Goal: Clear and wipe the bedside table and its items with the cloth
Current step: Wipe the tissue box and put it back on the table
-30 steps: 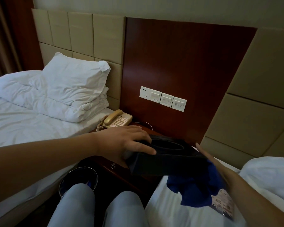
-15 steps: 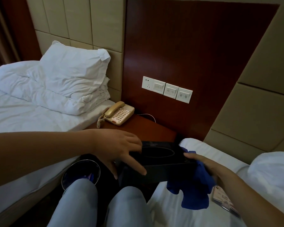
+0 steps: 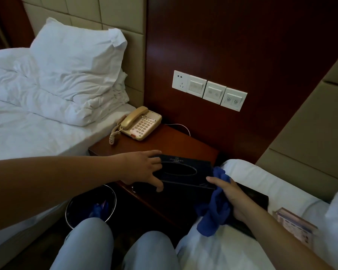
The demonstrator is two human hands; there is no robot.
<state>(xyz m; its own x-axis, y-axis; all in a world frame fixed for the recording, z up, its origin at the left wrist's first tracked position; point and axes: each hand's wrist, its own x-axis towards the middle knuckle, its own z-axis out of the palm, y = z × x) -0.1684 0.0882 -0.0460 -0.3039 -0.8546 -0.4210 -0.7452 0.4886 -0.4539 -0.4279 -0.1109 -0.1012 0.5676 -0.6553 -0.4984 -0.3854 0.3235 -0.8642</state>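
Bedside table point(image 3: 168, 141) carries black tissue box point(image 3: 183, 172); bin point(image 3: 90, 205) holds something blue.

My arms are bare to past the elbow, no sleeves in sight. My left hand point(image 3: 142, 168) and right hand point(image 3: 230, 193) wear nothing. Pale blue trousers point(image 3: 90, 246) cover my knees.

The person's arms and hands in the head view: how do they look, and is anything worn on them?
Both forearms are bare as far as the frame shows: no sleeves are visible. The left hand and the right hand wear no gloves, and I see no ring, watch or bracelet. The legs below are in light blue trousers.
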